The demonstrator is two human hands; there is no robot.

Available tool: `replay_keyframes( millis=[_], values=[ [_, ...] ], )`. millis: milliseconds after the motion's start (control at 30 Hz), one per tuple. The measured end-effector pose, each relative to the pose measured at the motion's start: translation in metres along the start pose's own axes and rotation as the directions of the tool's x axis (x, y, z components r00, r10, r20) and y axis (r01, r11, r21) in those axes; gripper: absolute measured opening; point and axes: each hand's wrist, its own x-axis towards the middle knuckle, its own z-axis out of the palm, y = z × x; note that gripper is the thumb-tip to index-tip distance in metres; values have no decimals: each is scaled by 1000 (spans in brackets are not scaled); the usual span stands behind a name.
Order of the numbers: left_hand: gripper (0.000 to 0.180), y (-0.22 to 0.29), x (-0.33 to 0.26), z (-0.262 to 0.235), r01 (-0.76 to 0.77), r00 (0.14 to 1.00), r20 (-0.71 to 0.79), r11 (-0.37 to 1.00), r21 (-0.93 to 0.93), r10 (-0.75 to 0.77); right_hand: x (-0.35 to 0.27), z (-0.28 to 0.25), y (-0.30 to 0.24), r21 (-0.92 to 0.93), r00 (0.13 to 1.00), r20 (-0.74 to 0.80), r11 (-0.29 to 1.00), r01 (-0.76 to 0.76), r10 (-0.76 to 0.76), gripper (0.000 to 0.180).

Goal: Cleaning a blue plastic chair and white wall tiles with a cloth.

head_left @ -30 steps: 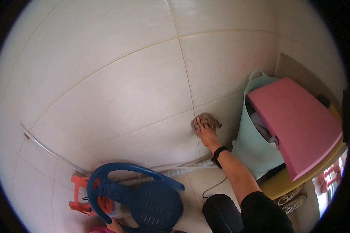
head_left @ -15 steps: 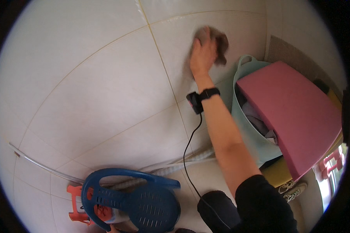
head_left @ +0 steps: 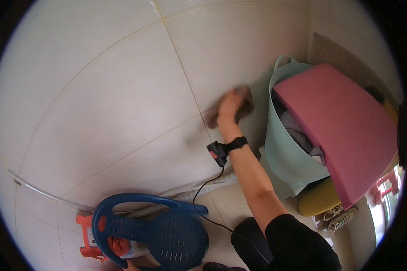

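Observation:
My right hand (head_left: 229,107) presses a brown cloth (head_left: 246,100) against the pale tiled wall (head_left: 122,99), near where two grout lines cross. Motion blurs the hand and cloth a little, and the fingers are bent into the fabric. A black strap with a small device (head_left: 219,152) circles my right wrist, and a thin cable trails down from it. Only a sliver of my left hand (head_left: 131,266) shows at the lower edge, closed at the arm of a blue plastic chair (head_left: 178,239); most of that hand lies outside the picture.
Right of my arm stands a pale green tub (head_left: 282,144) holding grey fabric, with a pink foam-like block (head_left: 336,122) on top. A yellow rounded object (head_left: 318,198), shoes (head_left: 341,221) and pink dumbbells (head_left: 386,187) are beyond. An orange-red plastic item (head_left: 88,237) sits behind the chair.
My right hand has slid the brown cloth down the wall, from high beside the tub's handle to the lower grout line. The view has shifted slightly; the left hand stays at the chair.

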Motion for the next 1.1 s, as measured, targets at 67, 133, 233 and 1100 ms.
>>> replay_keyframes(
  millis=[67, 133, 233, 1100],
  values=[
    [39, -10, 9, -9, 65, 998, 22, 995, 78, -67, -1, 9, -60, -96, 924, 208, 933, 347, -322, 65],
    [41, -16, 11, -2, 128, 989, 51, 977, 168, -139, -10, -3, -91, -179, 837, 366, 852, 492, -407, 67],
    [35, -18, 8, -2, -38, 998, 53, 991, 129, 32, -11, -11, -48, -56, 767, 348, 805, 591, -539, 64],
    [43, -65, 40, -3, 300, 952, 6, 942, 149, -305, -80, -106, 316, -179, 971, 110, 965, -190, 211, 58]
  ],
)
